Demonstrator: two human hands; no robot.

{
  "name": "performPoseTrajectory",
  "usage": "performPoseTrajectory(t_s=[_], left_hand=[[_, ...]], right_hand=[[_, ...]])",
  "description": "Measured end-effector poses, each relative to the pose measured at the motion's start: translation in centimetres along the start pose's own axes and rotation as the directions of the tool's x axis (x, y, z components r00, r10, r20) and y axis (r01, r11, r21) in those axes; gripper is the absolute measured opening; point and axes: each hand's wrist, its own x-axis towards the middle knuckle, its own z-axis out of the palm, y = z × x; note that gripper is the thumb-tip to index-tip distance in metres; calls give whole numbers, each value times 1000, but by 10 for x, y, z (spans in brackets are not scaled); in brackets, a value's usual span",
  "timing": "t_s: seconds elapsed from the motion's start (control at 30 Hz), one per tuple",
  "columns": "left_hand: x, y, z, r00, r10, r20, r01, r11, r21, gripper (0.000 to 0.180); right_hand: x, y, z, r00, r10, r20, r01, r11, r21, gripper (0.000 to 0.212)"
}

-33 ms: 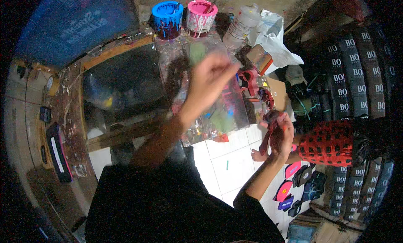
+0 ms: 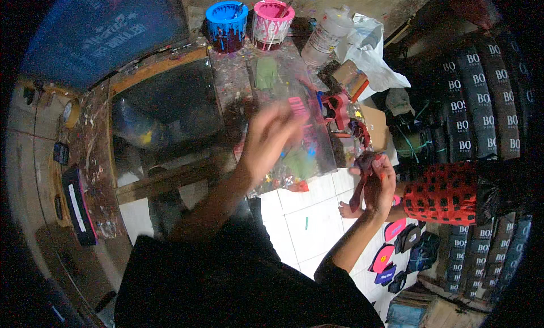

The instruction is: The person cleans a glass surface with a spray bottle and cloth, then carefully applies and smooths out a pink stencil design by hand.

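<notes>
My left hand hovers over the paint-spattered clear sheet on the table, its fingers smeared by motion. Pink lettering on the sheet lies just beyond that hand. Two pale green pieces are there too, one at the far end and one at the near end. To the right, my right hand is closed on a dark red, limp strip that looks like a rag; it hangs down past the fingers, off the table's right edge.
Blue and pink paint pots and a clear jug stand at the back. A wood-framed screen lies left. On the right, a person in red checked shorts is near stacked dark boxes; caps lie on the floor.
My left hand has drawn back toward me and slightly left, uncovering the pink lettering and the far green piece. My right hand stays nearly in place with the dark red rag.
</notes>
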Motion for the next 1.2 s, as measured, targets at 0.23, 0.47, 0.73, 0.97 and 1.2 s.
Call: performPoseTrajectory(t_s=[0.23, 0.47, 0.73, 0.97, 1.2], left_hand=[[-122, -156, 24, 884, -258, 391, 449, 705, -549, 67], [-56, -140, 83, 996, -88, 4, 52, 548, -835, 74], [-53, -143, 86, 995, -91, -39, 19, 564, -826, 68], [-54, -137, 83, 995, -84, -54, 3, 568, -823, 65], [-53, -135, 78, 999, -31, 13, 26, 477, -878, 61]], right_hand=[[-13, 17, 4, 996, 69, -55, -80, 968, -238, 12], [9, -8, 61, 992, -110, 55, 106, 533, -840, 17], [29, 16, 86, 942, -99, 320, 335, 267, -904, 27], [11, 21, 78, 925, -25, 378, 365, 324, -873, 42], [6, 14, 80, 866, -37, 499, 488, 281, -826, 39]])
